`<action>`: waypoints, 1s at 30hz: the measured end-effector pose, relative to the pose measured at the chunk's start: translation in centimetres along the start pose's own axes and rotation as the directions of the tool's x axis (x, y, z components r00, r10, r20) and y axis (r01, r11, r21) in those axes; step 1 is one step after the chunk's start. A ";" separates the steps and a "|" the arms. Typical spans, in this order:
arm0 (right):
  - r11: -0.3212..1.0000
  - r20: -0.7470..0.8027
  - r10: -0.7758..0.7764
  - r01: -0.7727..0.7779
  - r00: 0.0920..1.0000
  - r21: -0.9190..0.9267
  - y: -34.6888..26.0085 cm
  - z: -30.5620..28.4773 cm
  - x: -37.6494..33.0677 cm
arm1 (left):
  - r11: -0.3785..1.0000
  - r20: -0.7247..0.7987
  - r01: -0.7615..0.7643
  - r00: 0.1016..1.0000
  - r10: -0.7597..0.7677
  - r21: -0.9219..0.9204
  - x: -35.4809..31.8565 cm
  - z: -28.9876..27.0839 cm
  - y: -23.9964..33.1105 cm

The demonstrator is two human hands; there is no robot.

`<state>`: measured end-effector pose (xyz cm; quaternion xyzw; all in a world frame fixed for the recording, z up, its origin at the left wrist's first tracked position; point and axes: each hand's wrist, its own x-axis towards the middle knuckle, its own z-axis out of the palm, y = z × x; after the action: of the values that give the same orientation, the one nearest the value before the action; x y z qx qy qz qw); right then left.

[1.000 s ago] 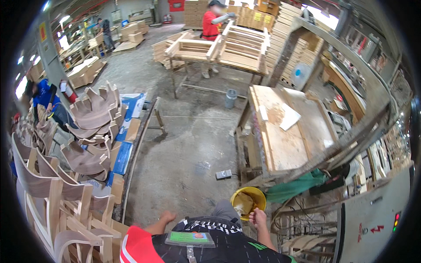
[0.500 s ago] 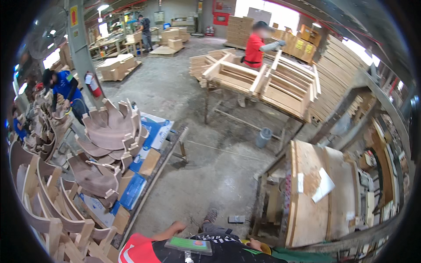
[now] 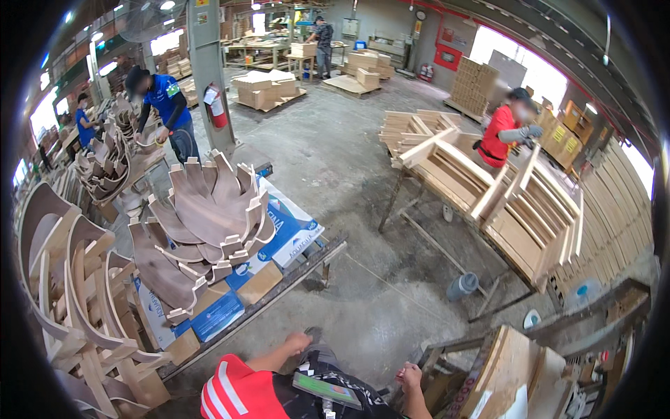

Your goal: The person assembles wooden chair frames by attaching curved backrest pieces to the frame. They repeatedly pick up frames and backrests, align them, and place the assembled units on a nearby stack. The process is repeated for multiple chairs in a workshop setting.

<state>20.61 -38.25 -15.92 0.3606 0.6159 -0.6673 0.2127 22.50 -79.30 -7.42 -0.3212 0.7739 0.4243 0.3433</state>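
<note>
My left hand [image 3: 299, 342] hangs loosely closed in front of my body, above the concrete floor, with nothing visible in it. It is nearest to the cardboard-covered table [image 3: 262, 288] that bears a pile of curved brown wooden pieces [image 3: 209, 209]. On the other side, my right hand [image 3: 410, 376] is raised with its fingers curled in; whether something small is between them I cannot make out. Close to that hand stands a wooden workbench [image 3: 513, 370] with a pale sheet on it.
Curved wooden frames [image 3: 84, 293] are stacked at the left. A person in red [image 3: 497, 136] works behind a table of wooden frames [image 3: 481, 195]. A grey bucket [image 3: 462, 286] sits beneath it. A person in blue [image 3: 167, 105] stands by a pillar [image 3: 206, 77] with a fire extinguisher [image 3: 216, 106].
The view has swung left, so everything sits further right. My right hand has come up and out from my waist. My left hand stays in front of me.
</note>
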 end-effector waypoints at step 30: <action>0.831 -0.272 -0.554 0.504 0.787 -0.236 -59.7 10.5 36.2 | 0.752 -0.321 -0.659 0.707 0.630 0.023 34.1 -20.8 53.4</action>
<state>-48.71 -33.69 -3.09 0.2623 0.7674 -0.5817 -0.0624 -43.99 -81.46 -3.12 -0.1087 0.8601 0.4973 0.0326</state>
